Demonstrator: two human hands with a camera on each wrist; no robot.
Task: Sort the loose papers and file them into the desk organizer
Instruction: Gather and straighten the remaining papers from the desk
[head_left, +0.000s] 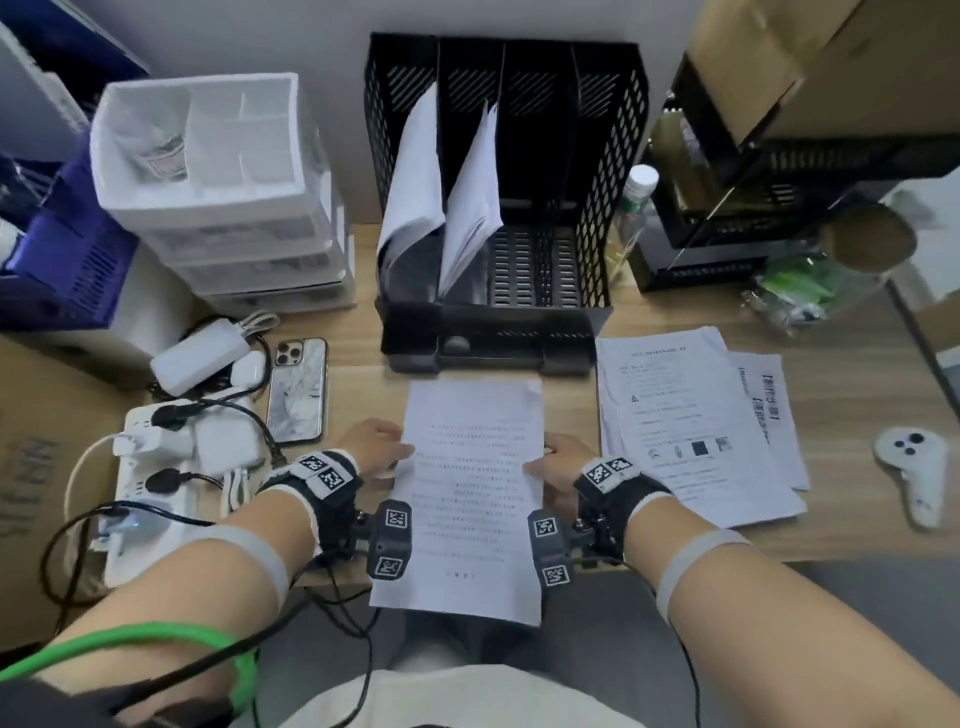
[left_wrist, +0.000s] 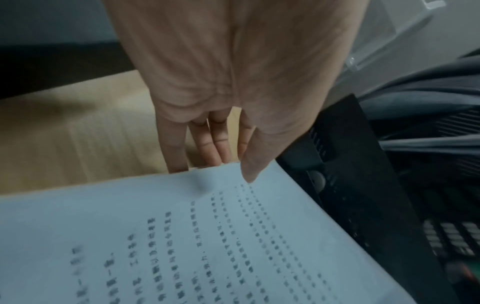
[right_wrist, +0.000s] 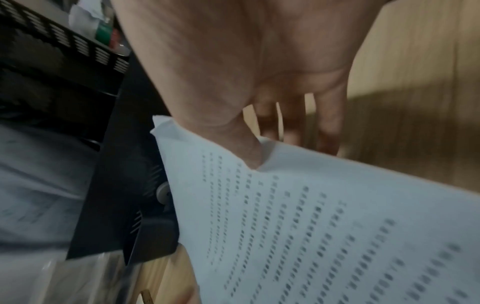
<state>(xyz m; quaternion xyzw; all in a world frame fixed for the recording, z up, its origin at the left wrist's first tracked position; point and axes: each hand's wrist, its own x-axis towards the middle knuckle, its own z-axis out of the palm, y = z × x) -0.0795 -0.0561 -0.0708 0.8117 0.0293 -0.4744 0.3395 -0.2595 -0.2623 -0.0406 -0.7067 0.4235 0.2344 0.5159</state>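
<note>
Pinching the printed sheet (head_left: 470, 493) by both side edges, thumbs on top, left hand (head_left: 376, 447) and right hand (head_left: 563, 462) keep it flat, squared toward the organizer (head_left: 498, 208) beyond, probably for reading before slotting.

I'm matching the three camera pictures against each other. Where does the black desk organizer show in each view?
Head: the black desk organizer stands top centre, behind the held sheet.
Left wrist: right side.
Right wrist: left side.
Shared landmark: the sheet's far edge lies near the organizer's front base in all three.

Wooden desk (head_left: 353, 358), pale wall (head_left: 311, 36), seemingly grey.
</note>
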